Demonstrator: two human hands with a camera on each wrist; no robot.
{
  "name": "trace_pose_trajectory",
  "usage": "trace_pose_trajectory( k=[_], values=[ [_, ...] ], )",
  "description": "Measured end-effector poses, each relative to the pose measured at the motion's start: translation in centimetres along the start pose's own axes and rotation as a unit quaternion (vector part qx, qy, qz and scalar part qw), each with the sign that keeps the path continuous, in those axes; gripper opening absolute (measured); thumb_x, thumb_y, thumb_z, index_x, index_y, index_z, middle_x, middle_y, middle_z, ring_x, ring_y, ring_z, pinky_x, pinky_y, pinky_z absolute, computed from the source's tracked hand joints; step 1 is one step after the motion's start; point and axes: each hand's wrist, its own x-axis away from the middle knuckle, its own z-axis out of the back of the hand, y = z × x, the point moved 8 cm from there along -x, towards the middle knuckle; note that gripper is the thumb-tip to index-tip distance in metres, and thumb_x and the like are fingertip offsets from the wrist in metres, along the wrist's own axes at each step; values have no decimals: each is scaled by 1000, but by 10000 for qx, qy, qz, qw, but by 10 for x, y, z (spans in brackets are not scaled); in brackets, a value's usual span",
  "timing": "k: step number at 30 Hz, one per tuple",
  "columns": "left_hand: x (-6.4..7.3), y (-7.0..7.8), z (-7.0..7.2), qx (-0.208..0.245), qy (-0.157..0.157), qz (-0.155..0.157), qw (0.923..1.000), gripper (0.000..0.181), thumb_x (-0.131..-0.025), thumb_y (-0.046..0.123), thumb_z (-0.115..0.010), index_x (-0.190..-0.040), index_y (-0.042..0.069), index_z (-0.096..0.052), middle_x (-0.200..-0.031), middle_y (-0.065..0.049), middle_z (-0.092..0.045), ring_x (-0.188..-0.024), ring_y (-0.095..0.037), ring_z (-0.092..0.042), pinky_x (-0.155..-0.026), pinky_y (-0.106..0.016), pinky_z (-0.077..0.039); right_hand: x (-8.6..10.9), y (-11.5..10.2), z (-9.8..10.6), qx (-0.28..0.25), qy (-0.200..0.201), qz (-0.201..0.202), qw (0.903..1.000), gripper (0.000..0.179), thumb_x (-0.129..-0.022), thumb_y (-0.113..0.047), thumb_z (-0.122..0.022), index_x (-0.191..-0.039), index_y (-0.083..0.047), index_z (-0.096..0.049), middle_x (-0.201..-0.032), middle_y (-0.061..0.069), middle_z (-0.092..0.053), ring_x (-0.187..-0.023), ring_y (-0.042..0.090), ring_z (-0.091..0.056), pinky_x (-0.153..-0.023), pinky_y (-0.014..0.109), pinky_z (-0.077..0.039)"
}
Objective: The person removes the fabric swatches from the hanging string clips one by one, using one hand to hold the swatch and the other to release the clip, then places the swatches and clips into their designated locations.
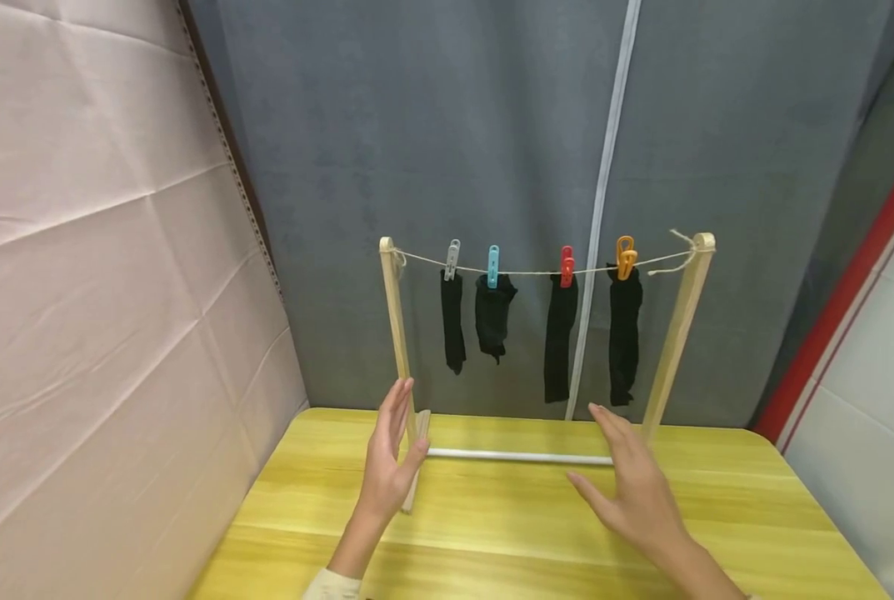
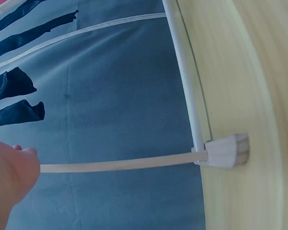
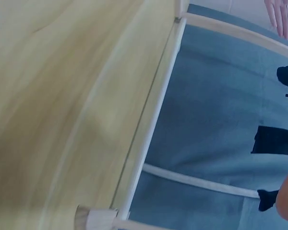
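A small wooden drying rack holds a string (image 1: 529, 272) between its left post (image 1: 394, 308) and right post (image 1: 679, 333). Black sock-like cloths hang from it: one under a grey clothespin (image 1: 451, 260), one under a blue clothespin (image 1: 493, 267), one under a red clothespin (image 1: 566, 267), and one under an orange clothespin (image 1: 626, 258). My left hand (image 1: 392, 462) is beside the left post, overlapping its lower part in the head view, fingers extended and holding nothing. Lower right, my right hand (image 1: 630, 483) is empty too, thumb spread from the fingers, in front of the right post's base.
A white bar (image 1: 521, 456) joins the rack's feet; the left foot (image 1: 415, 483) shows on the yellow wood-grain table (image 1: 506, 533). Behind stands a grey curtain (image 1: 432, 125) with a pale vertical strip. Pale fabric (image 1: 117, 292) borders the left side, a red-edged white panel (image 1: 866, 400) the right.
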Motion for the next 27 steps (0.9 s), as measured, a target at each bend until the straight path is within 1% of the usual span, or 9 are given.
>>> trace_pose_trajectory(
  k=[4,8,13,16,19,21,23,27],
  values=[
    [-7,0,-3,191,50,3,9998,80,-100,1,-60,-169,11,-20,-175,-12,-28,-164,-28,-24,-130,-23,-24,-7,-9,-3,-123,251,271,9992,91,-97,-62,-68,-162,-5,-40,-158,16,-52,-137,33,-52,-125,7,-18],
    [-16,4,-7,534,44,37,9986,75,-105,5,-56,-169,12,-18,-176,-11,-26,-165,-28,-22,-131,-24,-23,-12,-16,-5,-156,390,383,9984,91,-99,-66,-62,-162,-5,-40,-158,16,-53,-133,33,-54,-123,5,-18],
    [-27,7,-13,975,111,67,9951,70,-109,8,-51,-169,12,-17,-176,-10,-25,-166,-28,-20,-132,-27,-22,-21,-23,-8,-172,452,438,9979,90,-99,-68,-59,-161,-4,-41,-157,17,-54,-135,35,-55,-125,7,-18],
    [-33,5,-18,1155,153,117,9931,69,-109,10,-52,-169,12,-18,-176,-12,-24,-166,-30,-20,-131,-26,-23,-28,-29,-8,-280,583,550,9964,88,-100,-66,-58,-159,-2,-44,-155,19,-55,-135,35,-55,-125,9,-21],
    [-39,0,-24,1242,229,268,9916,68,-109,11,-54,-169,12,-20,-175,-10,-28,-165,-28,-23,-130,-25,-25,-37,-35,-8,-419,683,604,9949,86,-100,-64,-60,-158,-1,-45,-155,18,-56,-137,36,-56,-125,9,-23],
    [-43,-5,-27,1261,329,405,9906,67,-109,12,-55,-168,13,-23,-174,-6,-32,-164,-26,-26,-130,-26,-26,-42,-39,-8,-506,718,630,9941,86,-100,-62,-61,-158,-1,-45,-155,18,-56,-138,36,-56,-124,8,-24],
    [-47,-9,-29,1268,465,548,9893,67,-108,13,-59,-167,14,-26,-172,-2,-36,-163,-24,-29,-129,-28,-28,-46,-43,-11,-566,646,601,9945,85,-100,-61,-62,-159,-3,-44,-156,17,-55,-139,36,-55,-124,8,-23],
    [-56,-16,-30,1241,694,739,9871,68,-106,16,-65,-165,15,-31,-170,-1,-41,-161,-24,-34,-130,-34,-29,-54,-50,-15,-585,473,553,9956,85,-100,-60,-64,-161,-6,-42,-158,15,-53,-142,34,-54,-124,10,-26]
  ],
)
